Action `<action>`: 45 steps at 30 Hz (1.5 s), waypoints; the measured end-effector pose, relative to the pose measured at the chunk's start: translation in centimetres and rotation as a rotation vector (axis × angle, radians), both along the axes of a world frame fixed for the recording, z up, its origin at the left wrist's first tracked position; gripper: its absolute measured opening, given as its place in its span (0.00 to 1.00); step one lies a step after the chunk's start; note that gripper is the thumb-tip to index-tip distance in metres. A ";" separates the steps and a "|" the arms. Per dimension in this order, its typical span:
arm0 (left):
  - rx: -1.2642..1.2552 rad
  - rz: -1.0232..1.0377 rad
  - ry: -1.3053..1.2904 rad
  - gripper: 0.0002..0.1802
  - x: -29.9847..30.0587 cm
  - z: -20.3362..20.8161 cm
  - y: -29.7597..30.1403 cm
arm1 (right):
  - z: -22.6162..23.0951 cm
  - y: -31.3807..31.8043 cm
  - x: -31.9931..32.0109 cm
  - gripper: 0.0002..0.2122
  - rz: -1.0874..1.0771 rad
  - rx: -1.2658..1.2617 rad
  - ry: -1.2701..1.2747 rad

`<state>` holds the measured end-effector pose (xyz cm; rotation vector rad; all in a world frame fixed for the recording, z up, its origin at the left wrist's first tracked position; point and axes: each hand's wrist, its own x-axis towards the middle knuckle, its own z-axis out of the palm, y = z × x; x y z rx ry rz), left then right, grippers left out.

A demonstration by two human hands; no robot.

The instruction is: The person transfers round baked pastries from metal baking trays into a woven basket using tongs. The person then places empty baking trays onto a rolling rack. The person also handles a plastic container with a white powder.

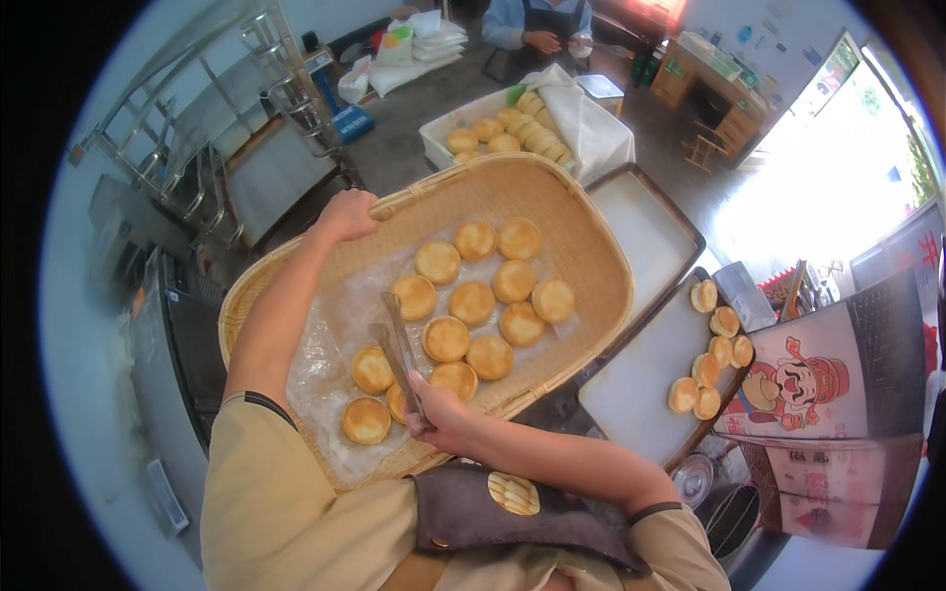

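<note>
In the head view, the left hand [347, 214] grips the basket's [613, 241] far edge; the right hand [439, 412], apart from it, clasps tongs [398, 357] toward the near edge. Buns [472, 303] lie inside on a liner [325, 340].

Tongs [404, 372] of smooth metal; a matt basket [591, 254], woven bamboo — its liner [320, 347] glossy, crinkled plastic.
</note>
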<state>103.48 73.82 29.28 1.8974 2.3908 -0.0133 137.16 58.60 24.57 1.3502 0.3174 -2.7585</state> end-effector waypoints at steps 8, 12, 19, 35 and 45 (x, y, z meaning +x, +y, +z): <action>0.083 -0.095 -0.007 0.15 -0.6 -0.7 0.6 | 2.2 5.0 18.3 0.21 -0.254 0.171 0.326; 0.156 -0.079 -0.058 0.12 0.0 -0.3 0.2 | -3.2 6.2 28.8 0.21 -0.722 0.546 -0.244; 0.167 -0.079 -0.067 0.13 0.1 -0.6 -1.0 | -16.8 13.6 38.8 0.24 -0.977 0.518 -0.513; 0.221 0.021 -0.078 0.13 -0.9 0.8 -5.5 | -19.5 31.6 40.1 0.19 -1.062 0.502 -0.364; 0.147 -0.004 0.086 0.18 -1.4 0.6 -3.1 | -1.7 13.9 34.9 0.17 -0.587 0.864 -0.176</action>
